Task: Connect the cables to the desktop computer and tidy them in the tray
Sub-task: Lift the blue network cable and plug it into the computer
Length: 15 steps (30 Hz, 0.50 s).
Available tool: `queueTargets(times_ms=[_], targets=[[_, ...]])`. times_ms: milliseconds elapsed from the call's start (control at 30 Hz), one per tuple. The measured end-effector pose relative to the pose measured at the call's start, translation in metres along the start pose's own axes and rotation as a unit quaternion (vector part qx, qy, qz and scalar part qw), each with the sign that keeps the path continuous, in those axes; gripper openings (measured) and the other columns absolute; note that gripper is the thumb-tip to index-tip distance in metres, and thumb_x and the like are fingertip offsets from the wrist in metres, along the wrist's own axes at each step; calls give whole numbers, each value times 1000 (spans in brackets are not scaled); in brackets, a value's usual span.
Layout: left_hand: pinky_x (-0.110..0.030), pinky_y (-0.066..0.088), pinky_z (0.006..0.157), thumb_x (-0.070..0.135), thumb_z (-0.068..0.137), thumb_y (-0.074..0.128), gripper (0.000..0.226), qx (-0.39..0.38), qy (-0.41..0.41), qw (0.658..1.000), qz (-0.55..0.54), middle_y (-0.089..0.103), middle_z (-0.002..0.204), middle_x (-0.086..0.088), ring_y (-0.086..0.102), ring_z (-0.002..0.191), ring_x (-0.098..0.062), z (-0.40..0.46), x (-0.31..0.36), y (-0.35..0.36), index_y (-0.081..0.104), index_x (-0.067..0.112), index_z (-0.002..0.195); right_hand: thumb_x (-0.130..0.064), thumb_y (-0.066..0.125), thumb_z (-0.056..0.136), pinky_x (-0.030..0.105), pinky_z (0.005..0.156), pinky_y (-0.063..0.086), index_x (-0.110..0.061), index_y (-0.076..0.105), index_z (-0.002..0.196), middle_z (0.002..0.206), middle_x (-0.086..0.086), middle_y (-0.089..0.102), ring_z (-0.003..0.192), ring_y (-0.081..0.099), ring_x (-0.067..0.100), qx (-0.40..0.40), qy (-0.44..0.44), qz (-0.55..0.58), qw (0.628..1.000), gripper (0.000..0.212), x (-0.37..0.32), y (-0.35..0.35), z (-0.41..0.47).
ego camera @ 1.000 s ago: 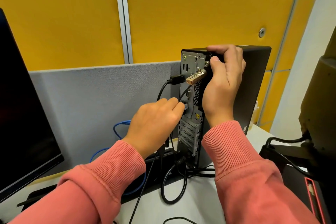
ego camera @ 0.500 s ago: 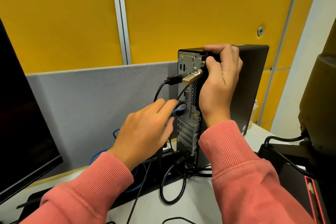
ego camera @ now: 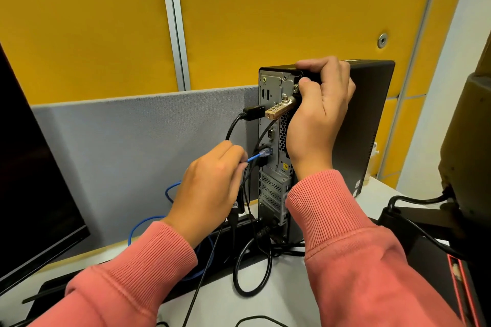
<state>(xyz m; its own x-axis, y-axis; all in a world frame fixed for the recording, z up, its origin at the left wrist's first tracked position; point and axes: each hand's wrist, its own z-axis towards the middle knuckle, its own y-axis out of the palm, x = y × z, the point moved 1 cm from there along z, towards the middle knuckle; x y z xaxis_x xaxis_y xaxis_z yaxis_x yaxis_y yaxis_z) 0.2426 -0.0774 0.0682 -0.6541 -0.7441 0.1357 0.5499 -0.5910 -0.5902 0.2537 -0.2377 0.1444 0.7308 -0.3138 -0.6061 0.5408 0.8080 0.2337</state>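
The right hand [ego camera: 317, 117] grips the computer [ego camera: 369, 127] at its top rear corner. The left hand [ego camera: 210, 188] fingers pinch the blue cable [ego camera: 68, 158], its plug at a rear port.

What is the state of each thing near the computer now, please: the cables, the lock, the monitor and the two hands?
Desktop computer: upright, rear panel facing the camera.
Blue cable: plug at a rear port, full seating unclear.
Black cable: plugged into the rear panel.
Combination lock: attached to the rear panel.
Monitor: screen dark.
Left hand: pinches the blue cable.
Right hand: grips the computer's top rear corner.
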Motion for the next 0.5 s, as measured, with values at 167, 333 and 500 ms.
queueTargets(times_ms=[167,333,500], targets=[[-30,38,60,8,98,61,9,-2,-5,1000,-12,50,83,8,48,66,-17,0,3,1,62,14,92,-14,45,89,55,103,36,-13,65,99,111,0,59,122,44,21,-3,4,0,1000,22,-1,0,0],[-26,34,61,8,98,61,10,2,-11,1000,-18,46,83,10,46,67,-14,0,2,2,60,15,91,-14,45,89,55,103,36,-13,65,98,110,0,59,121,44,21,-1,5,0,1000,22,-1,1,1],[-30,40,61,8,97,63,10,11,-14,999,-34,50,84,9,48,69,-14,0,0,8,61,16,91,-13,45,89,54,102,36,-13,64,98,109,-1,58,121,44,20,2,5,2,1000,21,-1,1,0]])
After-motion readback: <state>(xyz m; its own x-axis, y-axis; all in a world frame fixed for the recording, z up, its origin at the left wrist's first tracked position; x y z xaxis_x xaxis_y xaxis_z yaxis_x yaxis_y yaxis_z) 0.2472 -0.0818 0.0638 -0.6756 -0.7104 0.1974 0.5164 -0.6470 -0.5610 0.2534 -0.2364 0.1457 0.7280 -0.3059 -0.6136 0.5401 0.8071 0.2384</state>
